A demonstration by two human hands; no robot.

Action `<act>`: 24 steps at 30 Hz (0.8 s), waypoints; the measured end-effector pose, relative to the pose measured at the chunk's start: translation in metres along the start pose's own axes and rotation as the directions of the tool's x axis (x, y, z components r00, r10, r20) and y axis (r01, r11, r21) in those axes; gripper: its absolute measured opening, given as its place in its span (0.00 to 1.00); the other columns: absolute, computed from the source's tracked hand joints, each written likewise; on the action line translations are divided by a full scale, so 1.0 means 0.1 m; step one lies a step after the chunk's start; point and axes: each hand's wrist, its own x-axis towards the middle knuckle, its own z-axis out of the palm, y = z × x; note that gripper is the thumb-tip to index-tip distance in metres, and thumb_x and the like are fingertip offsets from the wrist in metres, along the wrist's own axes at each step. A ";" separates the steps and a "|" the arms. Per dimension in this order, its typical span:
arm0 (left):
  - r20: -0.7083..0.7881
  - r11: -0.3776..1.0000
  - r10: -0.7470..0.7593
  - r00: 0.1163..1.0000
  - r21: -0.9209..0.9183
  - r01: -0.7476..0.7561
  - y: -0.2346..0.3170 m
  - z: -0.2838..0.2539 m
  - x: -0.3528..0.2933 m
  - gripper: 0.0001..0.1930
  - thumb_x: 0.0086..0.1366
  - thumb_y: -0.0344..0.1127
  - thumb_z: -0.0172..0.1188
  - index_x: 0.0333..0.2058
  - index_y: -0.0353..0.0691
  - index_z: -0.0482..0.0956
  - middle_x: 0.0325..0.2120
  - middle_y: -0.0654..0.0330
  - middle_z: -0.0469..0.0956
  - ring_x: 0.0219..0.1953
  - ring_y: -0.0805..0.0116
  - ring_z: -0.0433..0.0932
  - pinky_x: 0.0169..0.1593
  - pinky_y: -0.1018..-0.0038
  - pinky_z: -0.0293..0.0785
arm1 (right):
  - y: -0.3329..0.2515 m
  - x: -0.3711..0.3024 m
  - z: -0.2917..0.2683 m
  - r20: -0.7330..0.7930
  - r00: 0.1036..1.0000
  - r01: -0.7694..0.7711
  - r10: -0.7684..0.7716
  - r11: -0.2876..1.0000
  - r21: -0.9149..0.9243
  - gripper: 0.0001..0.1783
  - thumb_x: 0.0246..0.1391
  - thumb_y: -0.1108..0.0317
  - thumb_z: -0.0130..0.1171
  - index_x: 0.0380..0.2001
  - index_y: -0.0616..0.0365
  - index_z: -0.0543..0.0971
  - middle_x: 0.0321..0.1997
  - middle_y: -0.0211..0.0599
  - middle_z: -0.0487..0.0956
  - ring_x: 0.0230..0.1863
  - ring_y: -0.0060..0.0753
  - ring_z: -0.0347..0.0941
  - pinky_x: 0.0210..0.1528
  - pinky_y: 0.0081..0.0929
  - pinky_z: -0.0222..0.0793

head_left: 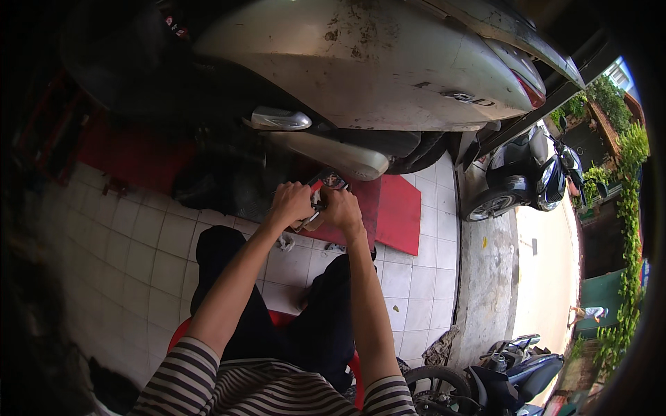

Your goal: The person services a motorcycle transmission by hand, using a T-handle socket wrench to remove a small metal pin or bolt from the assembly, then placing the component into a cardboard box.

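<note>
My left hand (293,203) and my right hand (341,209) meet in front of me, below the side of a silver scooter (416,62). Both sets of fingers are curled round a small part (317,206) that looks dark and metallic. Something pale, perhaps a rag (306,223), shows under it between the hands. The fingers hide most of both, so the part's kind is unclear. Just beyond my right hand is a small red-edged container (333,180) with little pieces in it.
The scooter stands over a red platform (399,215) on white floor tiles (166,232). A crumpled scrap (285,241) lies below my hands. I sit on a red stool (179,335). Parked motorbikes (531,173) stand to the right, where a person (591,313) is on the street.
</note>
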 end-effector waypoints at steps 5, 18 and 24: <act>-0.006 0.998 0.059 0.998 0.033 -0.059 0.16 -0.02 0.03 0.13 0.45 0.36 0.65 0.31 0.40 0.84 0.34 0.48 0.82 0.42 0.49 0.81 0.50 0.58 0.72 | 0.19 -0.07 0.09 0.092 0.987 -0.127 0.132 0.990 -0.062 0.22 0.38 0.63 0.65 0.42 0.47 0.82 0.31 0.50 0.82 0.35 0.59 0.79 0.40 0.50 0.76; 0.049 0.998 0.048 0.998 0.033 -0.050 0.26 -0.01 0.08 0.13 0.44 0.37 0.66 0.31 0.42 0.85 0.34 0.49 0.83 0.43 0.49 0.80 0.50 0.59 0.72 | 0.22 -0.13 0.07 0.150 0.969 -0.189 0.196 0.980 -0.060 0.19 0.42 0.59 0.63 0.41 0.50 0.83 0.32 0.53 0.82 0.37 0.60 0.79 0.42 0.52 0.76; 0.007 0.995 0.070 0.998 0.072 -0.071 0.25 0.06 0.11 0.13 0.45 0.37 0.66 0.32 0.42 0.85 0.33 0.50 0.82 0.42 0.49 0.80 0.49 0.58 0.72 | 0.21 -0.09 0.03 0.166 0.966 -0.193 0.200 0.980 -0.054 0.17 0.42 0.59 0.63 0.39 0.48 0.82 0.31 0.51 0.82 0.37 0.59 0.79 0.42 0.51 0.76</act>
